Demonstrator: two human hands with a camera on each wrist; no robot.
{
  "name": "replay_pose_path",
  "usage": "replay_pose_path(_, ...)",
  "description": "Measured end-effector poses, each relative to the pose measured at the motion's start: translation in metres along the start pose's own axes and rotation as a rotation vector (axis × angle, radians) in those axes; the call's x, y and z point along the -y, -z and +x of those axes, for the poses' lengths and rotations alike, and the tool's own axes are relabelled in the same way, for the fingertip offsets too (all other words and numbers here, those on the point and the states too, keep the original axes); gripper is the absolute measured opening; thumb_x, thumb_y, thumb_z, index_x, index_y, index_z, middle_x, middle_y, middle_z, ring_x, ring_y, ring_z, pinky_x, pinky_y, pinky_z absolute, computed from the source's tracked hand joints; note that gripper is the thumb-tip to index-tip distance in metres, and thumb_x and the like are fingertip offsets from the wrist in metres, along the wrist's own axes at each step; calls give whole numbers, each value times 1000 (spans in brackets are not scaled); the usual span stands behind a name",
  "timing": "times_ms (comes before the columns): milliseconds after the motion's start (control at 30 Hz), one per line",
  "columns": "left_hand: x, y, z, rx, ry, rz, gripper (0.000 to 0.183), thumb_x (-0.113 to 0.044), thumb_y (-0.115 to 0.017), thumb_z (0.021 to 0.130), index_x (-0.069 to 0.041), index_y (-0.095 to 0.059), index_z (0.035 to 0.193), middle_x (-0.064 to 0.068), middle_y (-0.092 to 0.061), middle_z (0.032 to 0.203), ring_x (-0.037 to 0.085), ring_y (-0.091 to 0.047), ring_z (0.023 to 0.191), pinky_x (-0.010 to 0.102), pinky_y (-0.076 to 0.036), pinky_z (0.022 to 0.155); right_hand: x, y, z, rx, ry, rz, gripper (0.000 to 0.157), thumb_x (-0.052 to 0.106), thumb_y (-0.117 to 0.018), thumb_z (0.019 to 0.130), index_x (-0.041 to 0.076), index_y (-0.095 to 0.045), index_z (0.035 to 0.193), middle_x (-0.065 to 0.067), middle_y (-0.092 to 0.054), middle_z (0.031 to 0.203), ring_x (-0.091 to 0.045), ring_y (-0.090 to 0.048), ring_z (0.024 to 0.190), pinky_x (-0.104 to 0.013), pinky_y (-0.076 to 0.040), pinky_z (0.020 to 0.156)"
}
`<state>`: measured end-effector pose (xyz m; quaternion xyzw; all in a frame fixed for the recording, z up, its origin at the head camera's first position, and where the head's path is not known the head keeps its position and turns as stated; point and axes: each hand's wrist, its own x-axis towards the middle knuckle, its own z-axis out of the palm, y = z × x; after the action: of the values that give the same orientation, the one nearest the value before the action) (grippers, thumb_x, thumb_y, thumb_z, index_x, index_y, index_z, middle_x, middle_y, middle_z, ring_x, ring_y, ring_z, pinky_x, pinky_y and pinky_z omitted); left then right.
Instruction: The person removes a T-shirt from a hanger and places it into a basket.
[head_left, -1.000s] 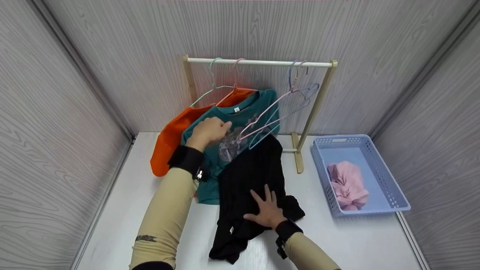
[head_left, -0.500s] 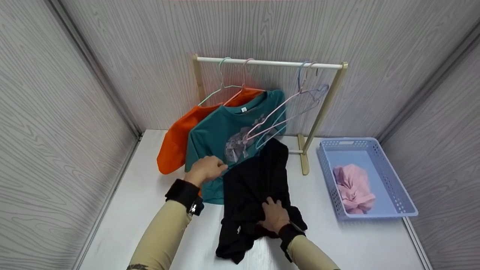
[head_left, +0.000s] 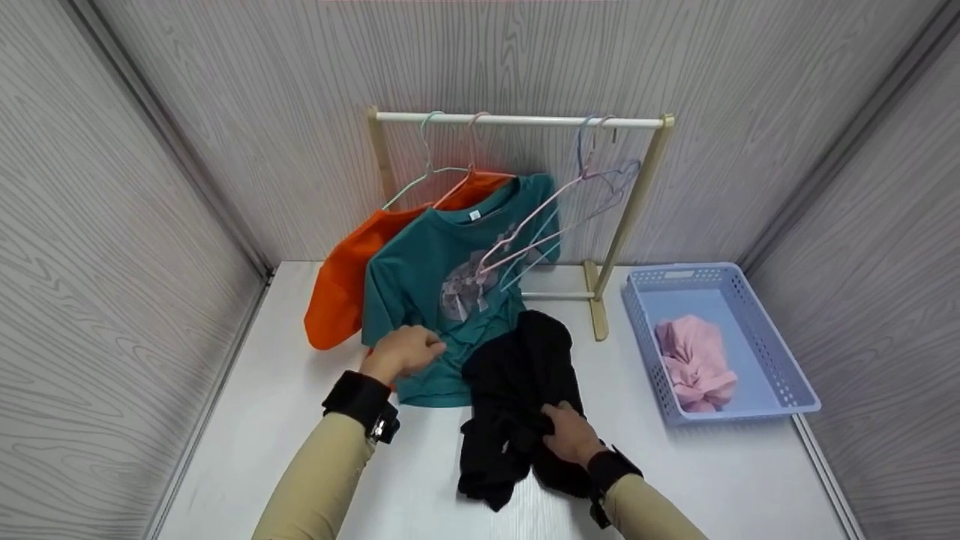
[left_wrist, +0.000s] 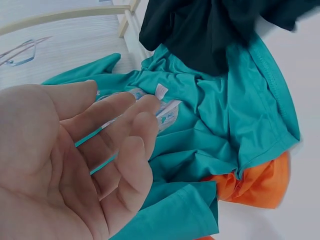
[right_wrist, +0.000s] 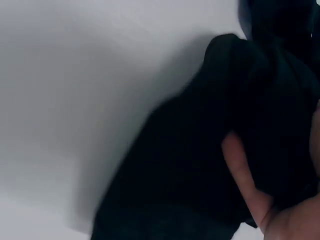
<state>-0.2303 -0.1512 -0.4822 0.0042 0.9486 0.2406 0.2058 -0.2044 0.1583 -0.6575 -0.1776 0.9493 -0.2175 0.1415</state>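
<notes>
My right hand (head_left: pixel 574 435) grips a bunched fold of a black shirt (head_left: pixel 525 375), which lies crumpled on the white table; a small pale label shows on it. In the right wrist view, a finger (right_wrist: pixel 240 172) curls into the dark cloth (right_wrist: pixel 180 165). My left hand (head_left: pixel 405 351) hovers over the lower left of a teal T-shirt (head_left: pixel 420 270) with a printed front. Its fingers (left_wrist: pixel 132 165) are loosely curled around nothing in the left wrist view. The teal T-shirt hangs from a pink hanger, its hem partly covered by the black shirt.
An orange garment (head_left: pixel 337 277) hangs behind the teal T-shirt on a mint hanger (head_left: pixel 429 146). Bare pink and blue hangers (head_left: pixel 525 225) share the rack's white rail (head_left: pixel 525 119). At the right, a blue basket (head_left: pixel 757 330) holds a crumpled pink cloth (head_left: pixel 697 367).
My right hand has gone from lying spread on the black shirt to gripping it, and the shirt has been drawn nearer and bunched up. My left hand has moved down from the teal T-shirt's print.
</notes>
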Motion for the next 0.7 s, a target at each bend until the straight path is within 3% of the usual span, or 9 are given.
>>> replay_pose_path(167,3,-2,-3,4,4,-27,31,-35,-49,101,-9,-66,98,2,-46,72,20,-54,64,28,-41,58,-9,38,0,0,-4,30,49,2,-61,86,-2,-48,133,-28,-59,123,-45,-58,113,-54,-47,96)
replay_pose_path(333,1,-5,-7,27,35,-70,33,-35,-49,102,-11,-65,117,6,-55,85,22,-56,71,29,-44,60,-14,77,3,-80,75,78,63,-8,-52,86,15,-42,143,-29,-65,110,-42,-65,93,-53,-52,84)
replay_pose_path(400,-1,-5,-8,29,32,-67,35,-36,-49,102,-11,-64,121,7,-59,94,23,-57,75,30,-47,63,-17,92,5,-130,144,109,68,-12,-48,84,17,-44,145,-28,-65,116,-42,-65,98,-53,-51,89)
replay_pose_path(467,-2,-6,-9,32,30,-69,37,-36,-49,102,-12,-63,126,7,-61,103,23,-59,81,32,-51,68,-20,107,7,-182,196,138,64,-15,-45,82,14,-54,139,-24,-66,120,-40,-65,105,-52,-49,95)
replay_pose_path(567,-4,-7,-9,36,27,-65,40,-37,-49,102,-12,-61,130,8,-62,112,24,-59,88,36,-56,75,-22,131,10,-254,218,191,51,-16,-43,79,6,-70,116,-16,-70,118,-36,-63,114,-50,-47,100)
replay_pose_path(700,-5,-6,-11,38,21,-68,41,-37,-49,101,-11,-59,132,9,-61,115,25,-59,90,37,-56,78,-24,167,13,-342,147,234,45,-14,-40,78,4,-74,102,-16,-72,110,-36,-64,111,-50,-47,99)
